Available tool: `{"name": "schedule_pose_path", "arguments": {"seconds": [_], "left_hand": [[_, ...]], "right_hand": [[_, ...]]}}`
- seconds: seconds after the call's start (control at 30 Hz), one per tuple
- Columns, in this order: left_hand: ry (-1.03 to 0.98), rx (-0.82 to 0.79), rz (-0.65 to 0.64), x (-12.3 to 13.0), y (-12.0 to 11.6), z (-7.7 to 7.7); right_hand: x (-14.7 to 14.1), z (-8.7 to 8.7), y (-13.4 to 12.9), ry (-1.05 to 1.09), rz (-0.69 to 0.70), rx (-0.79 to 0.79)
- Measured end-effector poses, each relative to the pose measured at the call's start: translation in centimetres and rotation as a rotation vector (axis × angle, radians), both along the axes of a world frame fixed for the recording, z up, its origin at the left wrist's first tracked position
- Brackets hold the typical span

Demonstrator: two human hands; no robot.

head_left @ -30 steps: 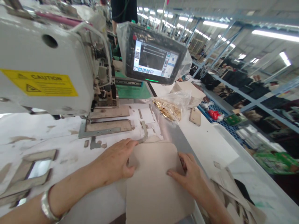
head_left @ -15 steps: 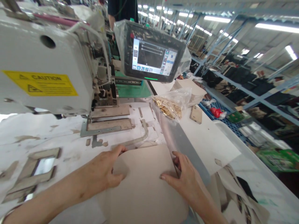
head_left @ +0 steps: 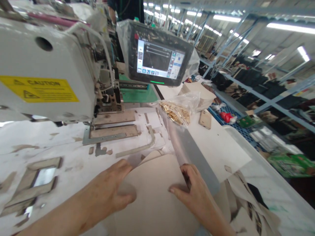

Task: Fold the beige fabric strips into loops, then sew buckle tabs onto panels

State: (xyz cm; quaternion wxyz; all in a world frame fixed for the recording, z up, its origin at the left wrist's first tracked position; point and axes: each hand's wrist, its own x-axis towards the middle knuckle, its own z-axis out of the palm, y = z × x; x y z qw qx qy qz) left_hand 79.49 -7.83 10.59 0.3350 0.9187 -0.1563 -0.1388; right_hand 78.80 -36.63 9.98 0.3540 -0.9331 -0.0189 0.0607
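A beige panel [head_left: 155,196] with rounded corners lies at the bottom centre, over other beige pieces whose edges show at its far side. My left hand [head_left: 120,186] grips its left edge, thumb on top and fingers at the side. At the right edge my right hand [head_left: 192,186] holds it the same way, thumb on top and fingers curled at the rim. Beyond the panel are the clamp plates [head_left: 113,132] of a white sewing machine [head_left: 46,62].
A screen [head_left: 159,59] stands behind. A plastic bag of gold buckles [head_left: 174,113], a phone-shaped beige item [head_left: 205,119] and stacked beige sheets [head_left: 200,93] are to the right. More beige pieces [head_left: 241,203] lie at lower right, a slotted template [head_left: 31,183] at left.
The panel's far left corner has shifted and uncovers more of the pieces beneath. My left hand has moved slightly right and is blurred. The view has shifted a little.
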Motion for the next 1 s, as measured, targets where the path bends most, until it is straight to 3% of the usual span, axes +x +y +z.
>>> {"name": "schedule_pose_path", "arguments": {"seconds": [0.23, 0.37, 0.5, 0.57, 0.67, 0.83, 0.93, 1.0], "left_hand": [[0.015, -0.058, -0.016, -0.5, -0.2, 0.6], [0.145, -0.177, 0.0, -0.9, -0.6, 0.7], [0.302, -0.314, -0.035, -1.4, -0.6, 1.3], [0.35, -0.426, 0.008, -1.3, -0.3, 1.8], [0.343, -0.671, 0.091, -0.7, 0.1, 2.6], [0.268, -0.922, 0.0, 1.1, -0.5, 4.2], [0.258, -0.99, 0.029, 1.6, -1.1, 4.6], [0.222, -0.984, 0.038, 1.7, -1.3, 4.5]], "right_hand": [[0.4, 0.6, 0.1, 0.121, -0.027, -0.036], [0.8, 1.0, 0.0, 0.158, -0.019, 0.015], [0.1, 1.1, -0.9, 0.406, 0.029, 0.356], [-0.6, 1.1, -1.7, 0.454, -0.065, 0.572], [-1.0, 1.4, -3.0, 0.254, -0.285, 0.81], [0.6, 2.7, -1.9, -0.313, -0.477, 0.999], [1.7, 3.1, -0.2, -0.443, -0.42, 1.038], [2.2, 2.8, 0.6, -0.465, -0.27, 1.061]]}}
